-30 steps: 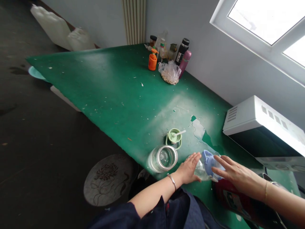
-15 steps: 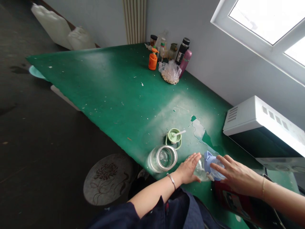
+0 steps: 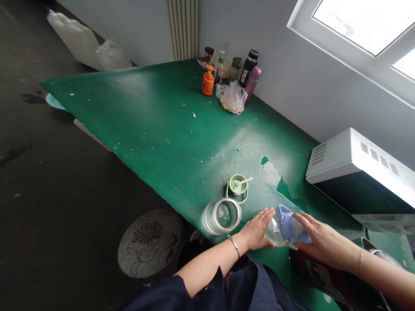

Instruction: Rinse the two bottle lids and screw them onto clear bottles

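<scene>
- The person's left hand (image 3: 257, 229) holds a clear bottle (image 3: 272, 236), fingers along one side and thumb around the near side, spread about as wide as the bottle's body.
- The right hand (image 3: 319, 237) is curled over a blue lid (image 3: 288, 222) at the bottle's top, fingers on the far side and thumb on the near side, with the lid between them.
- The bottle is over the near part of the green table (image 3: 168, 125), right of the clear jar (image 3: 214, 218); from here I can't tell whether it stands straight or tips.
- As for what is done, the jar is upright and uncovered near the table edge, and a green lid (image 3: 238, 185) with a straw lies just beyond it.
- As for what is left, the blue lid and the bottle are not apart; whether the lid is tight or loose I can't make out.
- A puddle (image 3: 271, 175) lies beyond the bottle, towards the microwave (image 3: 359, 168), and something red (image 3: 304, 261) is partly hidden under the right forearm.
</scene>
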Action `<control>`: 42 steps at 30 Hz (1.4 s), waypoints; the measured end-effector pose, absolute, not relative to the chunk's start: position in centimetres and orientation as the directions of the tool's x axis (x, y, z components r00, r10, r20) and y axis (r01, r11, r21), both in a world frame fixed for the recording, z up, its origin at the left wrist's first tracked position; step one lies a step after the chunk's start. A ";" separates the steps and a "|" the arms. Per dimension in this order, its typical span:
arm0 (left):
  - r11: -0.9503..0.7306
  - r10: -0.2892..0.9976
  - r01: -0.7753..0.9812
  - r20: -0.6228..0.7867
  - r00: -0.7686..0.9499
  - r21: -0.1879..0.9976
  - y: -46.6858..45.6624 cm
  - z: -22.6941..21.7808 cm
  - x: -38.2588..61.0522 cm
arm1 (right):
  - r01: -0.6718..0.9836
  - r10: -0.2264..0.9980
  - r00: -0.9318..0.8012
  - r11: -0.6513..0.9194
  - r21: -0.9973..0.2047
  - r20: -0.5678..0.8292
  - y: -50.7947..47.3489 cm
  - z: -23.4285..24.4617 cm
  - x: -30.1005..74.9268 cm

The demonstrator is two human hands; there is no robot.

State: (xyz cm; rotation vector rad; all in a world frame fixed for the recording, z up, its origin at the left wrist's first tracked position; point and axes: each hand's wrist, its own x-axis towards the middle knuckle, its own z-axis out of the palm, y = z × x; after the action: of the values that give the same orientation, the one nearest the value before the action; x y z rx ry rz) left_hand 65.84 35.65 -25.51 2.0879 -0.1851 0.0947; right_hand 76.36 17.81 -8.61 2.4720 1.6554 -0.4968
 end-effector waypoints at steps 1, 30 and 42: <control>-0.490 -0.095 -0.171 0.143 0.985 0.855 35.6 -25.6 65.9 | 0.954 0.905 0.257 -0.293 -0.059 -0.339 17.7 -8.3 76.7; -0.486 -0.093 -0.171 0.143 0.985 0.857 35.4 -25.5 65.9 | 0.867 0.783 0.496 -0.471 0.163 -0.376 18.1 -8.8 77.4; -0.480 -0.095 -0.163 0.133 0.987 0.862 35.3 -25.7 65.8 | 0.943 0.875 0.333 -0.298 0.150 -0.351 18.3 -7.0 76.9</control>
State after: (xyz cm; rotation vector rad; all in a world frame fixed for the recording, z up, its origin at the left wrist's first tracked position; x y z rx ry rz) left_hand 65.81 35.30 -25.70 2.0750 -0.1807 0.0813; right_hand 76.89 18.30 -7.00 2.2760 1.6188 -0.2882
